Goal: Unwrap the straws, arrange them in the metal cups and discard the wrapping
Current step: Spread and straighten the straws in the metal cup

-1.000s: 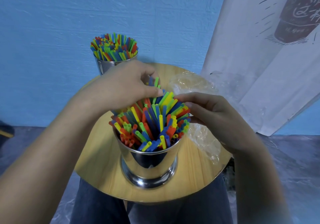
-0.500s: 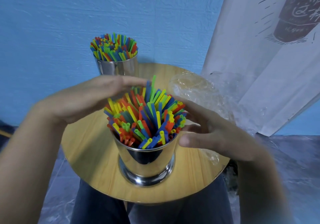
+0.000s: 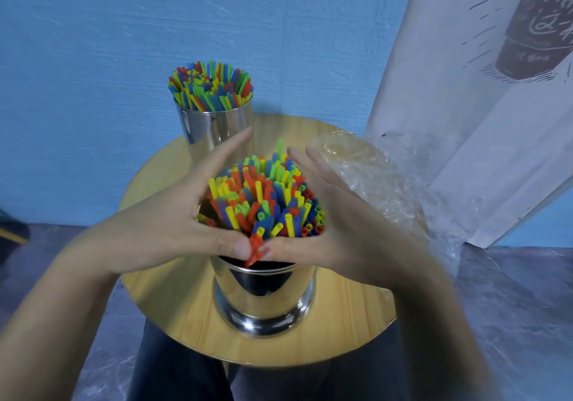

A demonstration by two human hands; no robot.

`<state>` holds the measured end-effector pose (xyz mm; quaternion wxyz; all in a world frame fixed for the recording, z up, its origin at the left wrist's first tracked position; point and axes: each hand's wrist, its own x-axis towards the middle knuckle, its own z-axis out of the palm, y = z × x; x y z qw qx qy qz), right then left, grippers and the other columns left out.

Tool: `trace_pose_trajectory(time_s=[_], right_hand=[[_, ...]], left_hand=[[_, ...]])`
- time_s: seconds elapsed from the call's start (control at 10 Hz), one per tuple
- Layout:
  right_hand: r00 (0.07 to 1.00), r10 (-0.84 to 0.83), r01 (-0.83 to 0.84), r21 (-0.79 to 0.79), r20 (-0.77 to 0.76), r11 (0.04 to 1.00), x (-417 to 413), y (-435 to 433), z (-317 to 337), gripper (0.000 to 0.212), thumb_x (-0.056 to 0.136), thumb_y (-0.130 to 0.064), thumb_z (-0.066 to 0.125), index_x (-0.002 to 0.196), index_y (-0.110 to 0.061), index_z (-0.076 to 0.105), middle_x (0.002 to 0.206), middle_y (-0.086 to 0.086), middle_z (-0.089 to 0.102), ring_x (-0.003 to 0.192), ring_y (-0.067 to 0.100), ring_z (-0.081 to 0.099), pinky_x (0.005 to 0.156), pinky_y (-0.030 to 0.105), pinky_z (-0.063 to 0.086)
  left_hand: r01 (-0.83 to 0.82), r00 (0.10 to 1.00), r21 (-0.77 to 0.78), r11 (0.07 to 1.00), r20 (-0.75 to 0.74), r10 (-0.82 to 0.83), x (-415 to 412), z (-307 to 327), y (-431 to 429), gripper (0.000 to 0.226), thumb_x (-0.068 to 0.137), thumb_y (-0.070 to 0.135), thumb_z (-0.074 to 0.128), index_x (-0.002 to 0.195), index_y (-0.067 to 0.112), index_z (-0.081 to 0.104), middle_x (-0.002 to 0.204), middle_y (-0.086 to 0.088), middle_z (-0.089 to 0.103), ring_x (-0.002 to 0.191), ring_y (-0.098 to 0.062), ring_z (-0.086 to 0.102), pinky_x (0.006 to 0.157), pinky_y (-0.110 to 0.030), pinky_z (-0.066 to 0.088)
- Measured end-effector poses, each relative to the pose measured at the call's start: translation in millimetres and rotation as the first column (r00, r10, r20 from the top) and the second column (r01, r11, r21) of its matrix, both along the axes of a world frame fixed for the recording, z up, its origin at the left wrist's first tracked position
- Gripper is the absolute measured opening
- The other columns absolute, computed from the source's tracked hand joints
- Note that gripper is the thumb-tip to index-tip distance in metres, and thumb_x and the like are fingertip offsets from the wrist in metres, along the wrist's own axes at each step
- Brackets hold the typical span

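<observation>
We start with the round wooden table (image 3: pixel 173 301), which carries everything. The crumpled clear wrapping (image 3: pixel 372 177) lies loose along its right edge. 2 metal cups stand on it: the far cup (image 3: pixel 214 130) at the back edge, already packed with its own straws (image 3: pixel 210 85), and the near cup (image 3: pixel 263 301) close to the front edge, between our arms. Our left hand (image 3: pixel 161 230) and right hand (image 3: pixel 350 230) are both spread, with fingers straight and angled toward the back. Their palms press against opposite sides of the bundle of straws (image 3: pixel 263 202) that stands in the near cup. The bundle's long axis is upright and its tops fan outward above the rim. The 2 thumbs close the ring at the front, their tips almost meeting, and neither hand grips anything. Between those tips 1 red straw (image 3: pixel 255 250) sticks out toward us, tilted over the front rim. We judge the arranging nearly done, with the loose red straw left to tuck in. The coming move then turns on the wrapping. It lies to the right of the near cup, just beside the back of the right hand and well apart from the left. So the right hand is the nearer of the 2 to lift it away for discarding.
</observation>
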<state>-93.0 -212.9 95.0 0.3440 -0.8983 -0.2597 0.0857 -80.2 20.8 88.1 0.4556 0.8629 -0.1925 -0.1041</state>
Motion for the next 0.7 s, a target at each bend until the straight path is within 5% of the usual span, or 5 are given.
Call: trace_pose_trajectory(time_s=[0.1,0.2,0.3,0.5,0.7], right_hand=[[0.999,0.003,0.002,0.109,-0.052,0.994,-1.5,2.4,-1.8,0.074,0.080,-0.051,0.080,0.130,-0.064,0.028,0.129,-0.062,0.025,0.152,-0.001,0.016,0.125,0.039,0.024],[0.998,-0.056,0.061,0.237,-0.026,0.970,-1.7,6.4,-11.0,0.070,0.082,-0.049,0.082,0.135,-0.051,0.036,0.141,-0.017,0.056,0.137,0.012,0.050,0.110,0.046,0.047],[0.994,-0.110,0.109,0.351,-0.020,0.930,-0.6,9.2,-14.5,0.057,0.080,-0.049,0.079,0.128,-0.039,0.051,0.122,-0.010,0.067,0.117,0.012,0.064,0.095,0.043,0.057],[0.988,-0.152,0.147,0.472,-0.028,0.870,2.7,7.7,-11.7,0.053,0.078,-0.053,0.076,0.124,-0.037,0.054,0.117,-0.005,0.069,0.112,0.018,0.068,0.091,0.046,0.059],[0.988,-0.148,0.156,0.387,-0.051,0.909,-0.6,-5.5,-20.8,0.086,0.069,-0.066,0.077,0.143,-0.049,0.037,0.133,-0.015,0.058,0.120,0.011,0.064,0.094,0.039,0.059]], left_hand=[[0.018,0.998,-0.126,0.992,0.058,-0.011,1.4,-8.4,-3.1,0.105,0.052,0.063,0.086,0.147,0.046,0.042,0.132,0.013,0.065,0.118,-0.013,0.067,0.097,-0.039,0.057],[0.052,0.993,-0.258,0.965,0.115,-0.023,-0.8,-9.2,-11.0,0.073,0.065,0.055,0.084,0.132,0.050,0.053,0.127,0.021,0.065,0.114,-0.003,0.068,0.086,-0.015,0.055],[0.019,0.990,-0.273,0.962,0.140,0.020,-1.8,-5.6,-19.2,0.057,0.078,0.059,0.076,0.128,0.046,0.053,0.121,0.026,0.067,0.110,0.002,0.067,0.081,-0.010,0.053],[-0.012,0.953,-0.270,0.963,0.287,0.093,-4.7,-0.2,-30.7,0.048,0.089,0.058,0.054,0.133,0.039,0.049,0.120,0.038,0.061,0.110,0.011,0.063,0.080,-0.005,0.049],[-0.021,0.969,-0.252,0.967,0.233,0.081,-2.7,-4.0,-17.6,0.086,0.069,0.083,0.065,0.143,0.048,0.041,0.129,0.038,0.054,0.115,0.008,0.062,0.085,-0.009,0.052]])
